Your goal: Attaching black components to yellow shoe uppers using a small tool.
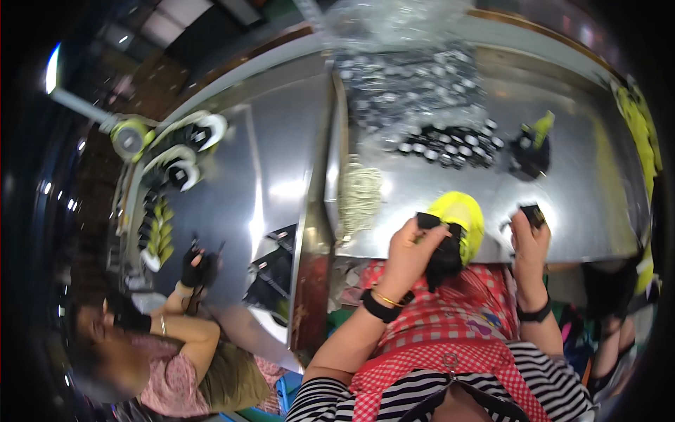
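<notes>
At the near edge of the metal table, my left hand (413,254) pinches a small black piece (427,221) between thumb and fingers. Beside it is a bright yellow rounded item (465,214), cap-like, with a dark part hanging over the table's edge; its exact kind is blurred. My right hand (530,239) is raised to the right of that item, apart from it, its fingers closed on another small black piece (534,215). Whether a band joins the two black pieces cannot be made out.
Black pieces with white spots (450,144) lie in a pile before clear plastic bags (415,84). Nearby are a cream cord bundle (360,193) and a black-and-yellow item (531,151). At the left metal table (281,141), a person in black gloves (197,267) works.
</notes>
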{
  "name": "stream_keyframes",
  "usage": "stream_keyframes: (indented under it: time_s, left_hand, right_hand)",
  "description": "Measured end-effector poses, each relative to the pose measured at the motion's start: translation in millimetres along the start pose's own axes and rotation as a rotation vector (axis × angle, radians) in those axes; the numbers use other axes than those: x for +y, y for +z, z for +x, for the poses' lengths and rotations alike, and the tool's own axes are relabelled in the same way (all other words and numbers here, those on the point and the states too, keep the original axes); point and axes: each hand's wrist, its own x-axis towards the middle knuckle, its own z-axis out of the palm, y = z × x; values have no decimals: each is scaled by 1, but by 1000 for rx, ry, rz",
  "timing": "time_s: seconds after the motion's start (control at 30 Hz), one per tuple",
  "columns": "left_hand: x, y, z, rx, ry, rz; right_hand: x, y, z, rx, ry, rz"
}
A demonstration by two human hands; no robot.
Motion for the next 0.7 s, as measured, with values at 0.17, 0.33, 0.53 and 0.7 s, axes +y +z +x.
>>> stream_keyframes:
  time_s: [0.17,0.33,0.53,0.7]
  left_hand:
    - [0,3,5,-65,186,51]
    - [34,24,6,-312,60,-138]
    - [33,30,17,-343,-50,-21]
    - [14,27,21,-201,141,111]
  right_hand:
    - [22,-11,7,30,-72,5]
    - [-14,22,7,-189,-284,-123]
    - [-11,34,15,-227,-389,-110]
    - [-12,29,16,-188,-288,-125]
